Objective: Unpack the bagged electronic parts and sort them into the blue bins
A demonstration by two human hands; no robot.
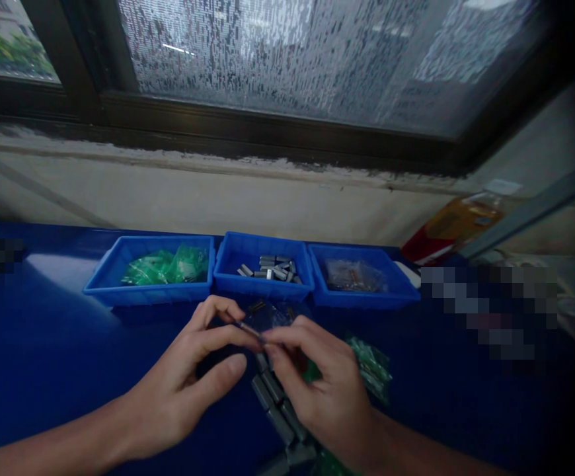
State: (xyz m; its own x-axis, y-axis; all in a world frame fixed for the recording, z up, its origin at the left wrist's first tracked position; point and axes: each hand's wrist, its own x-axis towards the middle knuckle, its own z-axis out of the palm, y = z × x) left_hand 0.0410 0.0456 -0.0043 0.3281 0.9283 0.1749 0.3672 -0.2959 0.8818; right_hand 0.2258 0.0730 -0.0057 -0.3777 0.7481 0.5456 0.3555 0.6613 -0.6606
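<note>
A small thin rod-like piece [250,330] spans the fingertips of both hands, too small to name exactly. My left hand [195,373] holds one end of it between the first fingers, its thumb standing apart. Thumb and forefinger of my right hand [330,380] pinch the other end. Directly below lie several grey metal blocks [280,420] in two rows on the blue table, partly covered by my right hand. Clear plastic bags [272,314] with small brass-coloured parts lie just behind the fingertips. Green plastic packets [373,367] rest beside and partly under my right hand.
Three blue bins stand along the wall: the left bin [102,281] holds green bags, the middle bin [262,285] grey metal blocks, the right bin [396,294] clear bags of small parts. A bottle [470,218] of amber liquid stands at the back right, below a window.
</note>
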